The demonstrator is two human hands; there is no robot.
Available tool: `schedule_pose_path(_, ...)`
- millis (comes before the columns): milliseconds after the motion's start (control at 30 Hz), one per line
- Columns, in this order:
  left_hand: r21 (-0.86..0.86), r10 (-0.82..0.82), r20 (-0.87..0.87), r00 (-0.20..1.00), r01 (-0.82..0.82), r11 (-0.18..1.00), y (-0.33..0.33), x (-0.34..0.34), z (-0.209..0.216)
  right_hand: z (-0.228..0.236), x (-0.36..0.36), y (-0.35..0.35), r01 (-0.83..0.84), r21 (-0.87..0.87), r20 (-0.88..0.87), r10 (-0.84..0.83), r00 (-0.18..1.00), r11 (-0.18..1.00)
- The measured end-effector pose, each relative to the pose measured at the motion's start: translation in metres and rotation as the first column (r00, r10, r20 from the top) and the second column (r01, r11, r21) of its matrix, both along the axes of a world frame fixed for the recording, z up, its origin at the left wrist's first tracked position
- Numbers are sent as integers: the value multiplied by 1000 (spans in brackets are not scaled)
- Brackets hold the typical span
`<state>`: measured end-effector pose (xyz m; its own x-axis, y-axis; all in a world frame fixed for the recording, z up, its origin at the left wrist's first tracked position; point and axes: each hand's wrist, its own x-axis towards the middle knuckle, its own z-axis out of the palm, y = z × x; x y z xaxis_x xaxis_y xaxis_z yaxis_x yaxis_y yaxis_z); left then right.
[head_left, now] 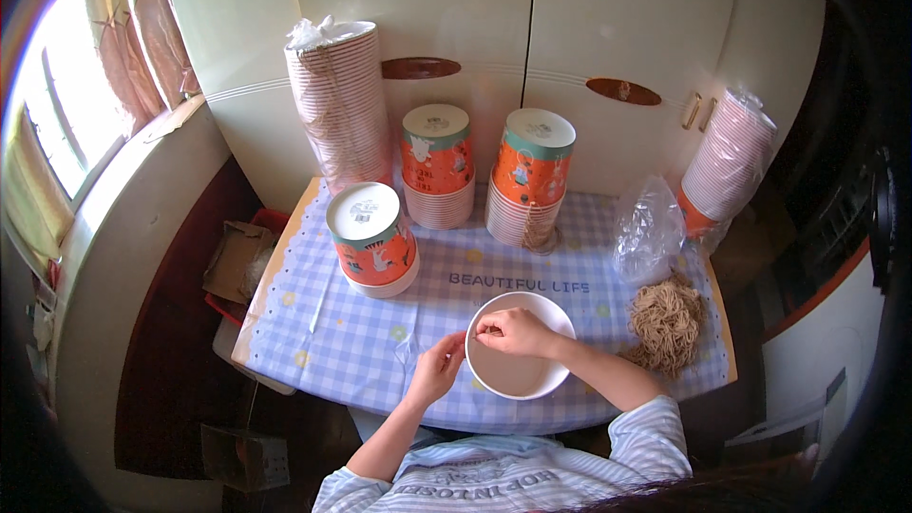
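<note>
Left hand (pixel 436 368): it lies at the left outer side of the white paper bowl (pixel 519 375), touching its wall; the fingers are curled together against the rim, so it steadies the bowl.
Right hand (pixel 514 332): it is above the left part of the bowl rim; thumb and forefinger are pinched together at the rim. What is between them is too small to tell.
Bowl: it is upright and open, on the near middle of the table, just in front of the person. Inside it looks bare and pale.
Table (pixel 323 332): covered with a blue and white checked cloth.
Noodles (pixel 667 323): a brown heap lies on the cloth to the right of the bowl, near but apart from it.
Plastic bag (pixel 648 228): clear, crumpled, just behind the noodles.
Orange cup stacks (pixel 372 239): one short stack lies to the left behind the bowl; two more stand further back by the cupboard (pixel 532 38).
Wrapped tall stacks (pixel 340 104): one at the back left, another at the far right, leaning.
</note>
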<state>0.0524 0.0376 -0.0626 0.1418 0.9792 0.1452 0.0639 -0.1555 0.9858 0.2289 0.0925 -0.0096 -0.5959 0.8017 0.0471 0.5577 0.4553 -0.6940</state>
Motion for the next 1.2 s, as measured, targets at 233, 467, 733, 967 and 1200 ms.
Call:
schedule_pose_path(233, 185, 116, -435, 893, -37, 982, 1, -3, 15, 4, -3, 1, -28, -17, -10, 28, 1000, 999)
schedule_pose_path(467, 157, 67, -407, 911, -3, 988, -10, -12, 19, 16, -7, 9, -247, -86, -8, 247, 969, 965)
schedule_pose_path(733, 34, -43, -274, 961, 54, 998, -46, -29, 25, 23, -19, 6, -518, -115, 72, 527, 847, 848)
schedule_pose_path(967, -53, -125, 472, 873, 170, 984, -41, -57, 26, 35, -5, -1, -456, -88, 283, 461, 841, 886)
schedule_pose_path(1200, 95, -272, 818, 507, 348, 933, -23, -46, 47, 43, 7, -20, -346, 13, 131, 341, 931, 938)
